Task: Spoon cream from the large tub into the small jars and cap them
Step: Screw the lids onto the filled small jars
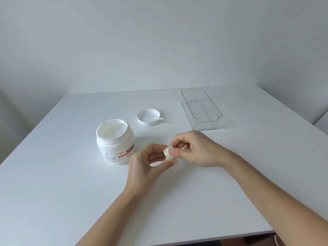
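A single head-worn wide-angle camera looks forward and down from above the desk's (71, 174) near edge, close over both forearms, facing the far wall (159, 41) where the desk ends.

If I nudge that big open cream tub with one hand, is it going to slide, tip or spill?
The cream tub looks squat and nearly full, so it probably feels heavy and slides rather than tips. Its lid is off, and cream smeared around the rim may make the top slippery. The thick cream seems unlikely to slosh.
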### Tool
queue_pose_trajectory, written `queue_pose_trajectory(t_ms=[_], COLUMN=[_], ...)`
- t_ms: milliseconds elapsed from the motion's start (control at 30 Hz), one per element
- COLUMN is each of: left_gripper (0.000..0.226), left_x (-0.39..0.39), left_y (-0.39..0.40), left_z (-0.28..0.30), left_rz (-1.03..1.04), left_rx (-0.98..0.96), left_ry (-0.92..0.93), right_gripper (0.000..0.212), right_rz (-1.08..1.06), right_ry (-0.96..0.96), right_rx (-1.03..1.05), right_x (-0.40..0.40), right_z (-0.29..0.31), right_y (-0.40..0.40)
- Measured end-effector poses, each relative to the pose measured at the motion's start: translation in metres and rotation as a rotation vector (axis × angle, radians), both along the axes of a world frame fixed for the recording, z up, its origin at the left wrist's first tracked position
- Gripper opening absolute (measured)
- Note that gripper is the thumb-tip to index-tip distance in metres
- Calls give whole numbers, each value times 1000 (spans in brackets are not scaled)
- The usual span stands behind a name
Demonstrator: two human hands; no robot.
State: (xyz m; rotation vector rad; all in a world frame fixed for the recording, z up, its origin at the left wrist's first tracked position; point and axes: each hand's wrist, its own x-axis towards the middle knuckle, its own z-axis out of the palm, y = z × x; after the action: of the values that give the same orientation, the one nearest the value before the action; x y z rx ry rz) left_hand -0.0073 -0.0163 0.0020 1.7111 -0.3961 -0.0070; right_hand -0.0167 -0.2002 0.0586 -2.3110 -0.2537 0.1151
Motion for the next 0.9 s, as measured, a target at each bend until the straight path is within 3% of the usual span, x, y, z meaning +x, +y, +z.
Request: queue_pose_trajectory(t_ms=[233, 400, 567, 733, 900], left_gripper=[35, 61, 52, 43, 30], left_x=[-2, 12, 35, 50, 57], left_y=[-8, -25, -44, -58, -61], left_z=[5, 18, 21, 20, 20], left_rz=[54, -5, -48, -100, -101], left_rx=[77, 198, 496, 634, 645], left_ry=[-104, -155, -201, -185, -198], right_gripper=[16, 10, 16, 17, 22], right_rz=[-29, -139, -345, -296, -183], right_ry=[27, -89, -292, -191, -98], right_rx=[44, 20, -192, -419, -630], right_x=[-2, 7, 37, 67, 93], right_z=[1, 25, 57, 51, 36], right_y=[-1, -34, -95, -116, -114])
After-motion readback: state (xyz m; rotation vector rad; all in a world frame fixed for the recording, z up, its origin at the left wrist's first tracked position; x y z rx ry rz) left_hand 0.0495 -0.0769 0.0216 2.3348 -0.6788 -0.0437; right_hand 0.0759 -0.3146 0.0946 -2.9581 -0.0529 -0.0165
